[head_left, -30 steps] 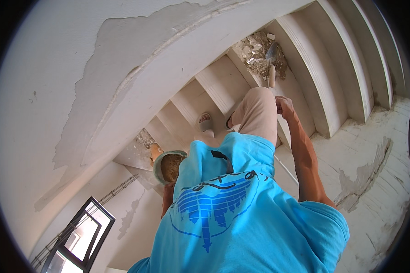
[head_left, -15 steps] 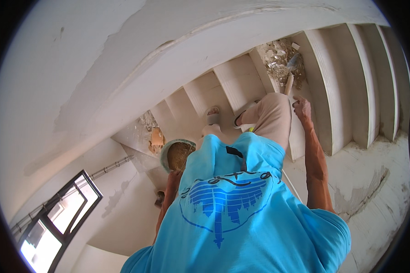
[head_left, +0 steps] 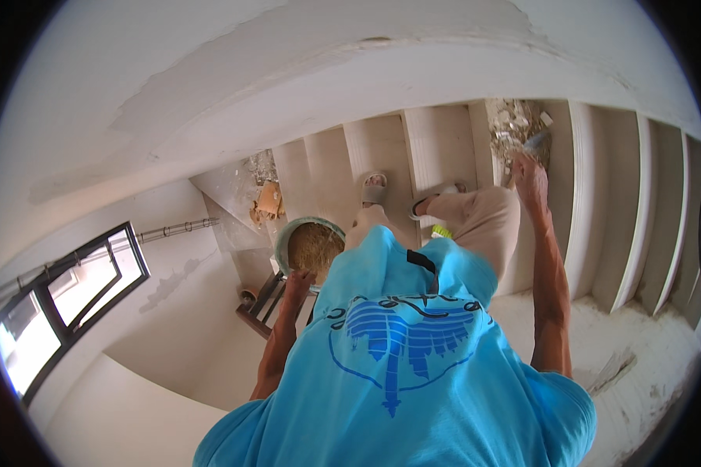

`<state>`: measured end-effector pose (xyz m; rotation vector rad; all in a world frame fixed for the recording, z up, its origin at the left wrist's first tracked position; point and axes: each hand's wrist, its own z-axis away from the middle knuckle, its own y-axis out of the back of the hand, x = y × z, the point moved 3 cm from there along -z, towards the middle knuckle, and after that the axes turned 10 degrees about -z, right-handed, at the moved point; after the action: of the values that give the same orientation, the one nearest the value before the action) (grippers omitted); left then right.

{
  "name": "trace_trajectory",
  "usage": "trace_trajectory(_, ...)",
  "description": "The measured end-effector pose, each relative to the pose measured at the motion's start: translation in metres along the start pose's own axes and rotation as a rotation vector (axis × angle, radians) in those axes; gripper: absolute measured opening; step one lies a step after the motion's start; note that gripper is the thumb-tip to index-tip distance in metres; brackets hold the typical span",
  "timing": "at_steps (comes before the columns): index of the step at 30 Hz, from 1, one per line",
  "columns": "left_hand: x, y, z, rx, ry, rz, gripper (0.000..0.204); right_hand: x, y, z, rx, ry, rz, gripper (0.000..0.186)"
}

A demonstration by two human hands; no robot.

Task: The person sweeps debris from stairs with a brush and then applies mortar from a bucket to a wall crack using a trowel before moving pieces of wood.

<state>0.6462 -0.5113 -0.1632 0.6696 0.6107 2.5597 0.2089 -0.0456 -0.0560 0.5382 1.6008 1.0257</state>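
My left hand (head_left: 301,282) is closed on the near rim of a greenish bucket (head_left: 281,243). Grey-brown mortar-like mix (head_left: 315,249) fills much of the bucket. On a stair to the right, a trowel (head_left: 537,142) rests with its grey blade on a pile of rubble (head_left: 514,124). My right hand (head_left: 530,179) is closed around the trowel's handle, hiding most of it.
Steps (head_left: 592,187) climb to the right beside a curved plastered wall (head_left: 327,78). My sandalled feet (head_left: 374,189) stand on separate steps. Brown broken pieces (head_left: 269,201) lie left of the bucket. A dark frame (head_left: 258,310) sits below it; a window (head_left: 78,296) is at far left.
My right hand has moved up onto the trowel handle and closed on it. My left hand stays at the bucket's rim, and more of the bucket shows as the view shifts.
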Motion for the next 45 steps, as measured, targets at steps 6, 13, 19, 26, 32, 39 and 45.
trace_trajectory(6,-0.015,-0.005,-0.006,0.16,-0.218,0.073,0.033,-0.031,-0.011,0.003,-0.152,0.027,-0.107,0.021)
trace_trajectory(13,-0.008,-0.009,-0.003,0.109,0.043,0.289,0.033,-0.099,-0.024,-0.023,-0.384,0.145,-0.045,0.029)
trace_trajectory(19,-0.03,-0.022,-0.013,0.17,-0.002,0.342,0.031,-0.23,-0.026,-0.06,-0.439,0.634,-0.089,0.035)
trace_trajectory(26,-0.034,-0.028,-0.015,0.191,0.059,0.469,0.029,-0.365,-0.012,-0.095,-0.38,1.316,0.068,0.036)
trace_trajectory(32,-0.03,-0.033,-0.007,0.276,0.007,0.532,0.025,-0.445,0.029,-0.136,-0.154,1.577,0.063,0.034)
trace_trajectory(39,-0.041,-0.053,-0.003,0.231,0.12,0.651,0.027,-0.452,0.023,-0.178,-0.096,1.677,0.088,0.034)
trace_trajectory(45,-0.041,-0.061,0.001,0.18,0.199,0.673,0.027,-0.443,0.029,-0.179,-0.09,1.608,0.085,0.034)
